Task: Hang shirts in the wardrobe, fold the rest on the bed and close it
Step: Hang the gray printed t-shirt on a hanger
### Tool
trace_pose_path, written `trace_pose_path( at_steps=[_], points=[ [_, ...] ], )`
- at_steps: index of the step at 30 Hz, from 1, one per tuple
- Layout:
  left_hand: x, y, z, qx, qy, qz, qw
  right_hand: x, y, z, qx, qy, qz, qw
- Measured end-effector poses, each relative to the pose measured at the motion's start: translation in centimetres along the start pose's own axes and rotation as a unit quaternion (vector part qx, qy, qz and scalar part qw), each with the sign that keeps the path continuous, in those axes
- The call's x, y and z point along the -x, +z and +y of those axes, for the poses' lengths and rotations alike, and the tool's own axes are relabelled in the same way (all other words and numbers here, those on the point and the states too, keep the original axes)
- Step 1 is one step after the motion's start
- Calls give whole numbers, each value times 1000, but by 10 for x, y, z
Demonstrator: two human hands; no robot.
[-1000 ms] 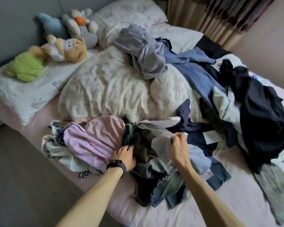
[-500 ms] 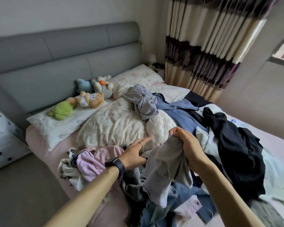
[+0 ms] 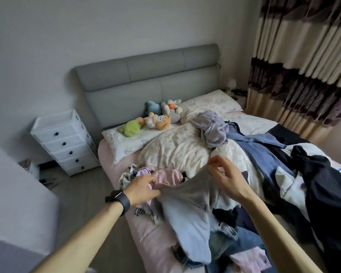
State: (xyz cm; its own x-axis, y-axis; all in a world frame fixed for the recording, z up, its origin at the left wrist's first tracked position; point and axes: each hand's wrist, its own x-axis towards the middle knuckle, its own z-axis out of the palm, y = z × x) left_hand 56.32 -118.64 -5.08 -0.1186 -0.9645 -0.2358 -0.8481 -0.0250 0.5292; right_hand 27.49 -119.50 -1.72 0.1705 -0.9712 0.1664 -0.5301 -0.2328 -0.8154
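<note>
A pale grey-blue garment [image 3: 187, 217] hangs lifted above the clothes pile at the near edge of the bed [image 3: 146, 231]. My left hand [image 3: 144, 189], with a black watch on the wrist, grips its top edge on the left. My right hand [image 3: 224, 175] pinches the same edge higher on the right, between thumb and fingertips. Under the garment lie a pink striped shirt [image 3: 167, 176], frayed denim [image 3: 224, 233] and dark clothes [image 3: 323, 194]. A lilac-grey top [image 3: 212, 127] and a blue denim piece [image 3: 258, 150] lie on the crumpled duvet [image 3: 175, 150]. No wardrobe is in view.
Several plush toys [image 3: 156, 123] sit on a pillow by the grey headboard [image 3: 146, 79]. A white drawer unit [image 3: 65, 142] stands left of the bed. Striped curtains [image 3: 303, 66] hang at the right. A white surface [image 3: 18, 194] juts in at the near left.
The view has tilted up. Both hands have raised the pale garment and spread its top edge; my left hand, which was reaching toward it, now grips it.
</note>
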Motion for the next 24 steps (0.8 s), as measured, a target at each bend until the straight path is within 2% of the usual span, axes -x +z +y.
trace_pose_path(
  at_steps=[2, 4, 8, 11, 13, 15, 17, 19, 22, 24],
  points=[
    [25, -17, -22, -2, -44, 16, 999, 2, 17, -2, 53, -32, 10, 998],
    [46, -29, -37, 25, -60, 26, 998, 3, 35, -6, 52, -19, 30, 998],
    [103, -50, -57, 128, -70, 9, 989, 4, 82, -37, -56, 21, 19, 998],
    [150, -60, -68, 166, -82, -36, 982, 8, 124, -69, -182, 24, -47, 982],
    [180, -68, -80, 191, -103, -29, 976, 14, 153, -94, -203, -3, -108, 973],
    [205, -80, -89, 199, -115, 36, 972, 22, 178, -118, -239, -3, -178, 955],
    [228, -95, -95, 191, -113, 134, 966, 31, 199, -147, -261, -1, -253, 932],
    [244, -110, -99, 152, -91, 190, 966, 42, 214, -175, -286, -1, -322, 903],
    [261, -126, -100, 70, -43, 195, 977, 56, 228, -209, -310, -21, -399, 863],
    [272, -135, -106, 51, -41, 186, 980, 64, 237, -227, -306, -28, -411, 858]
  ],
)
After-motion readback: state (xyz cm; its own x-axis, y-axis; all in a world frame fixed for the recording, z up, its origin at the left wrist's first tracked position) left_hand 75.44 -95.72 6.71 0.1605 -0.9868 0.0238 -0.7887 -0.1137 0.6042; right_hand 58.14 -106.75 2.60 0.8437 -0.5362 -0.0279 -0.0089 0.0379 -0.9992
